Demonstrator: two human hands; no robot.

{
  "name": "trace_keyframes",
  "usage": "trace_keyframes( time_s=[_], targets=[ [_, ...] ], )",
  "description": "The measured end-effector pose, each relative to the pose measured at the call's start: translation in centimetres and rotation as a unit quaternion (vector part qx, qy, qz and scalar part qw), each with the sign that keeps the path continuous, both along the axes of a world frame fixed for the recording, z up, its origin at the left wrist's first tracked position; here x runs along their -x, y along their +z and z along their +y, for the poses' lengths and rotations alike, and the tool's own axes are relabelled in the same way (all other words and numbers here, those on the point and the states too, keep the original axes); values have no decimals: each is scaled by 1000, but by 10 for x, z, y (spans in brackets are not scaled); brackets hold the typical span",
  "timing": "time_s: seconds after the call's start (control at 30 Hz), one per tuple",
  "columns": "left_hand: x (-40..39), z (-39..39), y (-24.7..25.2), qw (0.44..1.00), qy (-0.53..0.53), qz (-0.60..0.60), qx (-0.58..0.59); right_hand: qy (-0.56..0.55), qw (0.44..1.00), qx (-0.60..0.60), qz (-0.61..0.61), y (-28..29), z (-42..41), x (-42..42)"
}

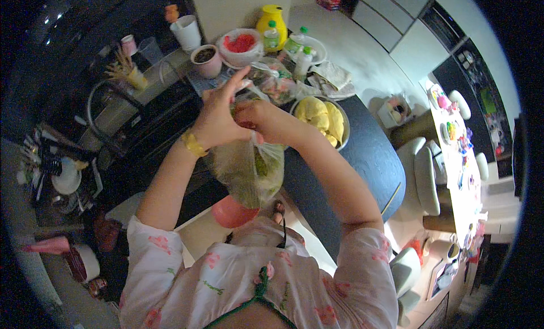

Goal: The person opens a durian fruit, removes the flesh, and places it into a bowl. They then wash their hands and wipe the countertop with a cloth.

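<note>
A clear plastic bag [268, 176] with green contents hangs in front of me. My left hand [221, 114], a gold-coloured band at its wrist, spreads thumb and fingers wide around the mouth of this bag and holds it up. Within that spread, my right hand [259, 114] is bent down into the bag's mouth. Its fingertips are hidden, so what they grip cannot be told. Below the bag shows a pink rounded thing [231, 212], perhaps a bowl. Beyond my right forearm sits a metal bowl [346, 135] holding large yellow pieces of food.
On the dark counter [374, 159] stand a yellow jug [274, 21], a white bowl [259, 55] with red contents, a pink cup [207, 65], green-capped bottles [302, 63], another filled plastic bag [276, 85] and a cloth [335, 78]. A curved faucet [90, 104] rises at left.
</note>
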State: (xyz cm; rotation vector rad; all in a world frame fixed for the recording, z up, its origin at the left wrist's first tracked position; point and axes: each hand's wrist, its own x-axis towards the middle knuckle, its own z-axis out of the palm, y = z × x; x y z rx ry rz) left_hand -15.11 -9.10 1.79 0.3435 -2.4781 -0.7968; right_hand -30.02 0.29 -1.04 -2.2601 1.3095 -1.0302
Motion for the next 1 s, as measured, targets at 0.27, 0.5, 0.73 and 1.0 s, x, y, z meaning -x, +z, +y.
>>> trace_keyframes(
  time_s=[0.27, 0.5, 0.73, 1.0],
  targets=[
    [10, 3, -7, 998, -35, 44, -10, -32, 981, -87, -172, 5, 66, 51],
    [14, 2, -10, 997, -52, 57, -32, -321, 895, -232, -206, -87, 241, 114],
    [15, 5, -7, 996, -54, 66, -26, -574, 770, -277, 27, -272, 363, 72],
    [9, 8, -6, 998, -36, 48, -26, -605, 754, -220, 128, -304, 367, 44]
  ],
)
